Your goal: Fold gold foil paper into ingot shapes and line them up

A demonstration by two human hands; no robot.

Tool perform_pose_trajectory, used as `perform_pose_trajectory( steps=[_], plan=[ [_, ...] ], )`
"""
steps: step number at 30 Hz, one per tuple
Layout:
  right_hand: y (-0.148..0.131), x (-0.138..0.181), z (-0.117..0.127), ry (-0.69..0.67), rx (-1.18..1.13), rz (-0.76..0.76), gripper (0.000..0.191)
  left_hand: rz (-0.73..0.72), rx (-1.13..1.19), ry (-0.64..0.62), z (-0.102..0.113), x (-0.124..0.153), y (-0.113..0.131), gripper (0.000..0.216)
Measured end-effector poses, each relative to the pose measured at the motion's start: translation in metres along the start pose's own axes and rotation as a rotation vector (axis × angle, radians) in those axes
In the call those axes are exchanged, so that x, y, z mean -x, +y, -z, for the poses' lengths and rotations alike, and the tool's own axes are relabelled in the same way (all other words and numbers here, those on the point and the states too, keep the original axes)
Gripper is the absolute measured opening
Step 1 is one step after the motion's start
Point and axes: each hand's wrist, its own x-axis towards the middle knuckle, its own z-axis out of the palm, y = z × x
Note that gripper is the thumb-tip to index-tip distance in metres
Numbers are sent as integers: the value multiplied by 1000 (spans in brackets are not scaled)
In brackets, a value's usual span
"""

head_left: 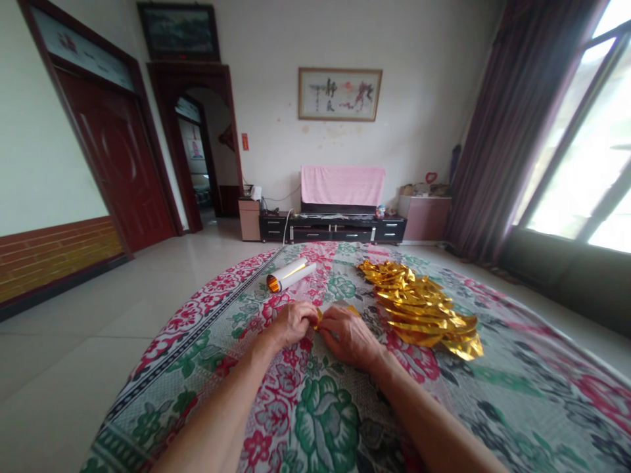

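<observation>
Both of my hands meet at the middle of a round table covered by a floral cloth (325, 407). My left hand (292, 323) and my right hand (349, 335) are closed, pinching a small piece of gold foil (319, 318) between them; most of it is hidden by the fingers. A corner of gold foil (353, 309) shows just beyond my right hand. To the right lies a pile of folded gold foil pieces (424, 309). A roll of gold foil with a white outside (290, 274) lies just beyond my left hand.
A TV stand (340, 228) with a pink cloth over the screen stands against the far wall. A dark sofa (572, 276) runs under the window at right. Tiled floor (79, 348) spreads to the left toward red doors.
</observation>
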Motion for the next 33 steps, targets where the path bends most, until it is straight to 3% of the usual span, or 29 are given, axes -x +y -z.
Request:
perform_pose_trajectory(
  steps=[9, 24, 33],
  plan=[
    [2, 0, -5, -2, 49, -31, 21, 42, -5, 10, -2, -1, -1, 36],
    [-5, -10, -15, 131, 66, -334, 18, 9, 3, 6, -2, -2, -2, 42],
    [-3, -8, -18, 140, 57, -332, 17, 46, 9, 28, 0, 2, 3, 32]
  ],
)
